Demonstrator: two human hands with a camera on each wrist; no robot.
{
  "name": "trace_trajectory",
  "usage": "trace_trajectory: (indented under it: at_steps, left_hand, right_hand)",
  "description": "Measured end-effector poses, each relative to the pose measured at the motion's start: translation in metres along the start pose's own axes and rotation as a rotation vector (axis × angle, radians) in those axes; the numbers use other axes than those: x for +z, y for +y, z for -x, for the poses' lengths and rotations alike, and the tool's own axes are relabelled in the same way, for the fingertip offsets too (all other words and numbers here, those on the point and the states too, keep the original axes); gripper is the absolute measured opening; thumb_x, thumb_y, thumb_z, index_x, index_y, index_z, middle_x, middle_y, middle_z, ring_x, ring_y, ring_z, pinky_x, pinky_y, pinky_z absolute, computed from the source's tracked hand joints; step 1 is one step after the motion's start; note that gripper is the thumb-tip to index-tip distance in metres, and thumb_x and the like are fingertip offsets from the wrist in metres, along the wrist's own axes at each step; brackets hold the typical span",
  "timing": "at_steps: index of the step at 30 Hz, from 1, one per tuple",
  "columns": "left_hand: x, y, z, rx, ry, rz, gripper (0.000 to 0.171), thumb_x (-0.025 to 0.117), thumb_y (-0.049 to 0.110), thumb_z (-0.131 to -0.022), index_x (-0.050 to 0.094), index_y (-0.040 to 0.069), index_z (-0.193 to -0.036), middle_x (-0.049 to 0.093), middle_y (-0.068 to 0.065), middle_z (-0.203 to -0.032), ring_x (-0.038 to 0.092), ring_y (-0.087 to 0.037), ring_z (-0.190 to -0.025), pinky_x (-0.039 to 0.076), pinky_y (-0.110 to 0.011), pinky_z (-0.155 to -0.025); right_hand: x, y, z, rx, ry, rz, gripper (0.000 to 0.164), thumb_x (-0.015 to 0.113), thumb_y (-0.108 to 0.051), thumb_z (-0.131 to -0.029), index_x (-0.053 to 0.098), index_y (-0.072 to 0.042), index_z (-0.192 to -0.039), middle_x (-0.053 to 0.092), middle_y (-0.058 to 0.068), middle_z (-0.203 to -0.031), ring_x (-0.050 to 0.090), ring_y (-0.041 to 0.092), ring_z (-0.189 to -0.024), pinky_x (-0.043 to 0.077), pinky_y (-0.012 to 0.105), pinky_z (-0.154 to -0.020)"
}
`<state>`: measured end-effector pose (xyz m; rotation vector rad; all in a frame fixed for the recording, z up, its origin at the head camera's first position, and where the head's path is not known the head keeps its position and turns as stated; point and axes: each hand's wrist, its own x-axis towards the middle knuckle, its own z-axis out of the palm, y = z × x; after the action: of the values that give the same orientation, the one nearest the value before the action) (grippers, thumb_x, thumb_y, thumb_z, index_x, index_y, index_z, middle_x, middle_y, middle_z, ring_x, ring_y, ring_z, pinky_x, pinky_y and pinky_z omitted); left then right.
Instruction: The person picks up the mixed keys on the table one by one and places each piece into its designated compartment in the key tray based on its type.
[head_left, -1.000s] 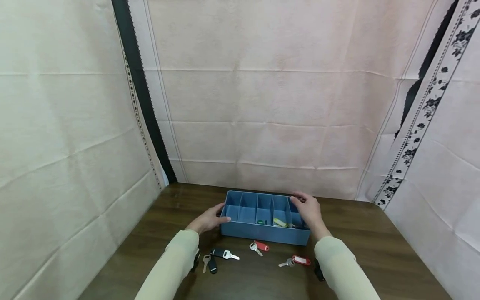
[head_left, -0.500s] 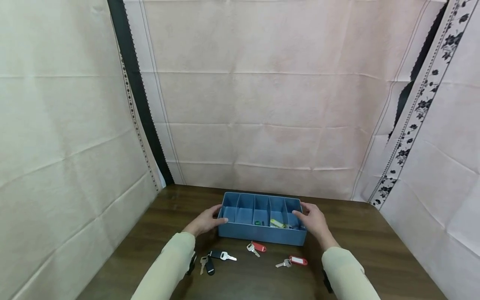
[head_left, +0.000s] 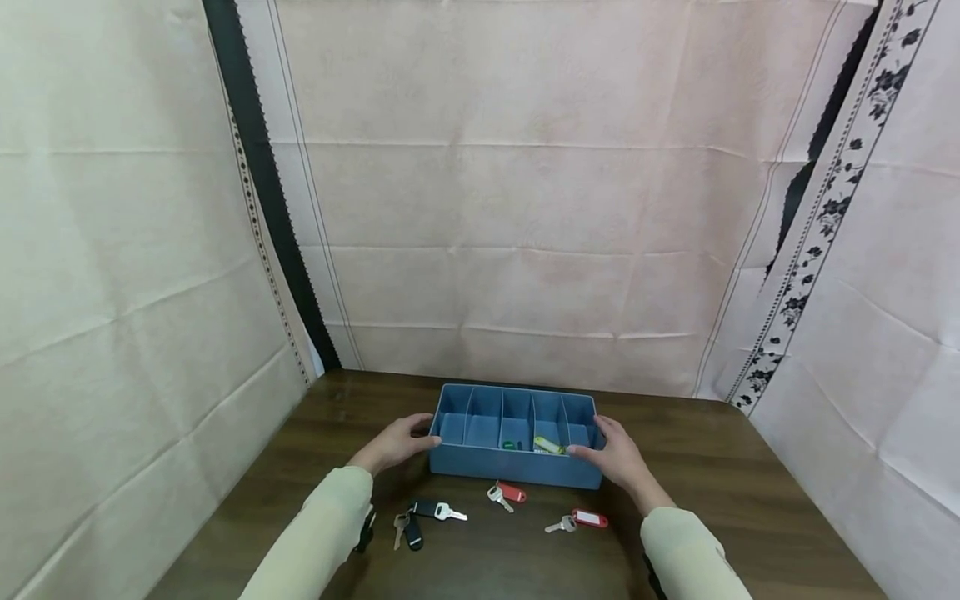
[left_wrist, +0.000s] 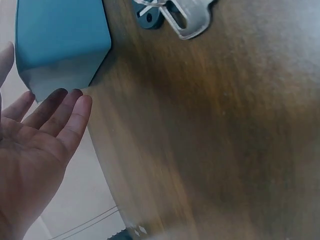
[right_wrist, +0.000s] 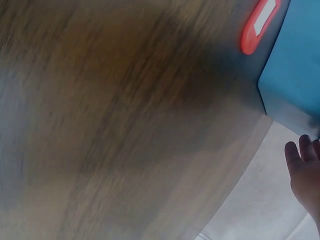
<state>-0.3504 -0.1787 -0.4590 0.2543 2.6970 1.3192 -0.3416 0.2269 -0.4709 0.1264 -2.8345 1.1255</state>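
Note:
A blue box (head_left: 517, 468) with several compartments stands lengthwise on the table. At its left end is my left hand (head_left: 397, 442), thumb by the front corner; in the left wrist view its fingers (left_wrist: 75, 120) are nearly straight, tips at the end wall. My right hand (head_left: 626, 462) is at the other end, thumb over the front right corner. The right wrist view shows only part of it, with extended fingers (right_wrist: 293, 157) by the end wall. Inside the box lie a yellow key tag (head_left: 547, 445) and something small and green (head_left: 512, 445). The front wall hides the compartments' floors.
In front of the box lie keys with red tags (head_left: 512, 492) (head_left: 590, 518). Further left are two keys with dark tags (head_left: 414, 533) (head_left: 424, 508). Pale cloth (head_left: 487, 192) hangs behind and on both sides of the brown wooden table (head_left: 712, 500).
My right hand has moved from the box's back right corner down along its right end toward the front. The left hand stays at its end. The view has turned slightly right.

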Motion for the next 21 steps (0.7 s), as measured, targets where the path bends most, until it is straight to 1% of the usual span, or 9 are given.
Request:
trace_trajectory:
  at_steps: [5, 9, 15, 18, 21]
  left_hand:
    - [-0.002, -0.004, 0.003, 0.013, -0.006, 0.001, 0.065, 0.066, 0.042, -0.095, 0.047, 0.007, -0.146, 0.052, -0.016, -0.142, 0.046, -0.038, -0.132, 0.038, -0.059, -0.105]
    - [-0.005, -0.009, 0.007, 0.005, -0.007, 0.000, 0.063, 0.065, 0.041, -0.096, 0.047, 0.008, -0.146, 0.052, -0.015, -0.143, 0.046, -0.038, -0.133, 0.038, -0.059, -0.105]
    - [-0.008, -0.013, 0.015, -0.007, -0.014, -0.011, 0.058, 0.062, 0.036, -0.098, 0.046, 0.008, -0.147, 0.051, -0.016, -0.143, 0.046, -0.039, -0.132, 0.039, -0.061, -0.103]
    - [-0.008, -0.014, 0.020, -0.005, -0.017, -0.012, 0.058, 0.064, 0.036, -0.097, 0.048, 0.009, -0.146, 0.054, -0.014, -0.140, 0.048, -0.038, -0.131, 0.040, -0.060, -0.103]
    - [-0.008, -0.016, 0.025, -0.005, -0.032, -0.018, 0.058, 0.065, 0.037, -0.096, 0.049, 0.010, -0.145, 0.057, -0.013, -0.136, 0.050, -0.037, -0.129, 0.041, -0.060, -0.102]
  right_hand:
    - [0.001, 0.001, 0.000, 0.029, -0.027, -0.005, 0.097, 0.074, -0.047, -0.087, 0.025, 0.003, -0.154, 0.022, 0.029, -0.157, 0.026, 0.050, -0.141, 0.029, 0.064, -0.107]
    - [0.001, 0.000, 0.000, 0.053, -0.043, -0.013, 0.101, 0.073, -0.050, -0.086, 0.022, 0.003, -0.155, 0.021, 0.030, -0.157, 0.026, 0.051, -0.141, 0.029, 0.065, -0.107]
    - [-0.001, -0.003, 0.000, 0.047, -0.064, 0.012, 0.103, 0.073, -0.052, -0.085, 0.021, 0.004, -0.155, 0.023, 0.033, -0.155, 0.027, 0.052, -0.139, 0.029, 0.066, -0.107]
    - [-0.002, -0.003, 0.000, 0.046, -0.078, 0.024, 0.105, 0.073, -0.055, -0.085, 0.021, 0.005, -0.154, 0.024, 0.035, -0.154, 0.028, 0.054, -0.138, 0.030, 0.067, -0.105]
    - [-0.003, -0.002, 0.000, 0.063, -0.091, 0.013, 0.108, 0.073, -0.057, -0.083, 0.021, 0.003, -0.155, 0.025, 0.035, -0.154, 0.028, 0.054, -0.138, 0.031, 0.067, -0.105]
